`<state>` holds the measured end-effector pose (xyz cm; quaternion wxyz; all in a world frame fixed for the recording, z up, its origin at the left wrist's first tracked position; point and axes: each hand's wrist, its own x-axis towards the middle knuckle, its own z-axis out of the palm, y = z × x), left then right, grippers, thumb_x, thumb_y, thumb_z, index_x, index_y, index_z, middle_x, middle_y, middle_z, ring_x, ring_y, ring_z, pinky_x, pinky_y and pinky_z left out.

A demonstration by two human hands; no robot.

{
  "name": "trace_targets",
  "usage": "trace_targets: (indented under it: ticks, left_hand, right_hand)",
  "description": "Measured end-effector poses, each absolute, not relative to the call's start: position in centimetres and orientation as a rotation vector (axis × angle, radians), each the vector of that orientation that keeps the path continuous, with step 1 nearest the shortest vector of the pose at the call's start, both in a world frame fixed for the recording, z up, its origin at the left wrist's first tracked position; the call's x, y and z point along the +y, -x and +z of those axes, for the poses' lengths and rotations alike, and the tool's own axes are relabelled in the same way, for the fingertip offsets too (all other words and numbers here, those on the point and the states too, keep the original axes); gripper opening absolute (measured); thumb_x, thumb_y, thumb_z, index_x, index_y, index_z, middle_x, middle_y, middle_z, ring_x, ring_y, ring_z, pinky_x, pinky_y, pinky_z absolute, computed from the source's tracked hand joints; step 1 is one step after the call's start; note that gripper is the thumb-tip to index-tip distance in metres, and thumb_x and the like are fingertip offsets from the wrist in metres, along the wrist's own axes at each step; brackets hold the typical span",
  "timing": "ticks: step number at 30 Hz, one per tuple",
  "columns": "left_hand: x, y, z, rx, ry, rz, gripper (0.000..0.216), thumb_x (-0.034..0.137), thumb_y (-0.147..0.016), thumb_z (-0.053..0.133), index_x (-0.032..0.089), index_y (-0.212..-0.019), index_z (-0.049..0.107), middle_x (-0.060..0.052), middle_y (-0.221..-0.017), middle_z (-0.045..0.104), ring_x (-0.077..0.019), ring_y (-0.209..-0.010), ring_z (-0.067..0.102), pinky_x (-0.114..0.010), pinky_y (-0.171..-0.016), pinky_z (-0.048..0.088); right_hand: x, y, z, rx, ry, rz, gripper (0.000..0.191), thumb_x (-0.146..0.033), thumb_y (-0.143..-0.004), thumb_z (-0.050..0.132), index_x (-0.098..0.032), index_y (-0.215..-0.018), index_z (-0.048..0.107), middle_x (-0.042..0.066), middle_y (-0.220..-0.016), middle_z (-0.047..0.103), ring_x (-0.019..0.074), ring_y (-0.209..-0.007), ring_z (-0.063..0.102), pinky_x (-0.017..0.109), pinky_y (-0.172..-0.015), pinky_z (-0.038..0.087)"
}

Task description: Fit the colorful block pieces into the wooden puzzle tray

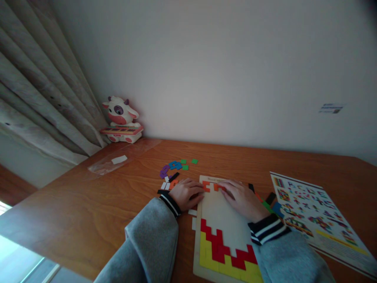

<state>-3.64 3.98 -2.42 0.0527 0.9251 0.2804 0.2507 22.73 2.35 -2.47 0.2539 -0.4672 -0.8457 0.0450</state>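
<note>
A wooden puzzle board [224, 212] lies in front of me with a pale tray. Yellow pieces [206, 251] fill its near end, and red pieces [219, 245] sit against them. My left hand [186, 193] rests over the board's left edge, fingers stretched toward an orange C-shaped piece [205, 186] in the far left corner. To its right, my right hand [243, 198] reaches across the board, thumb and fingers closed on another orange puzzle piece [217, 187]. That piece is partly hidden by the fingertips.
Purple [164, 171], blue [176, 165] and green pieces [185, 167] lie beyond the board's left side. A printed pattern sheet [321, 220] lies at right, with loose pieces beside it. A clear plastic bag [103, 166] and a cow toy [122, 120] are at far left.
</note>
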Motion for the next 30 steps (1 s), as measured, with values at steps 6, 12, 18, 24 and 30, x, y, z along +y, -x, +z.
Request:
trace_targets:
  ticks: [6, 12, 18, 24, 30]
  left_hand:
    - [4.0, 3.6, -2.4, 0.860, -2.821, 0.763, 0.026, 0.034, -0.094, 0.050, 0.020, -0.108, 0.067, -0.007, -0.114, 0.069, -0.0192, -0.101, 0.063, -0.035, -0.092, 0.050]
    - [4.1, 3.6, -2.7, 0.848, -2.813, 0.773, 0.025, 0.033, -0.093, 0.051, 0.020, -0.108, 0.067, -0.006, -0.115, 0.068, -0.0191, -0.101, 0.063, -0.034, -0.091, 0.050]
    - [4.0, 3.6, -2.6, 0.857, -2.818, 0.750, 0.025, 0.033, -0.094, 0.049, 0.021, -0.109, 0.067, -0.006, -0.114, 0.068, -0.0187, -0.101, 0.063, -0.034, -0.092, 0.050]
    - [3.9, 3.5, -2.4, 0.871, -2.815, 0.757, 0.025, 0.034, -0.093, 0.051, 0.022, -0.109, 0.067, -0.007, -0.114, 0.069, -0.0198, -0.102, 0.063, -0.035, -0.092, 0.050]
    - [4.0, 3.6, -2.7, 0.867, -2.807, 0.754, 0.025, 0.032, -0.093, 0.051, 0.021, -0.109, 0.067, -0.006, -0.115, 0.068, -0.0198, -0.103, 0.062, -0.035, -0.093, 0.049]
  right_hand:
    - [2.2, -23.3, -2.1, -2.297, 1.313, 0.126, 0.026, -0.027, -0.091, 0.049, -0.026, -0.104, 0.072, 0.006, -0.103, 0.069, 0.0221, -0.092, 0.065, 0.041, -0.087, 0.051]
    - [2.3, -23.7, -1.9, -2.294, 1.331, 0.149, 0.021, -0.029, -0.089, 0.054, -0.023, -0.092, 0.074, 0.007, -0.098, 0.070, 0.0237, -0.093, 0.065, 0.042, -0.086, 0.052]
    - [2.3, -23.5, -1.9, -2.333, 1.253, 0.219, 0.026, -0.026, -0.091, 0.051, -0.028, -0.106, 0.072, 0.003, -0.114, 0.072, 0.0222, -0.107, 0.064, 0.044, -0.098, 0.048]
    - [2.2, -24.9, -1.2, -2.392, 1.267, 0.257, 0.027, -0.025, -0.088, 0.051, -0.031, -0.097, 0.076, 0.004, -0.100, 0.074, 0.0219, -0.091, 0.067, 0.039, -0.085, 0.053]
    - [2.2, -26.8, -0.6, -2.374, 1.461, 0.297, 0.022, -0.034, -0.085, 0.057, -0.030, -0.086, 0.078, 0.006, -0.085, 0.070, 0.0227, -0.077, 0.065, 0.036, -0.072, 0.050]
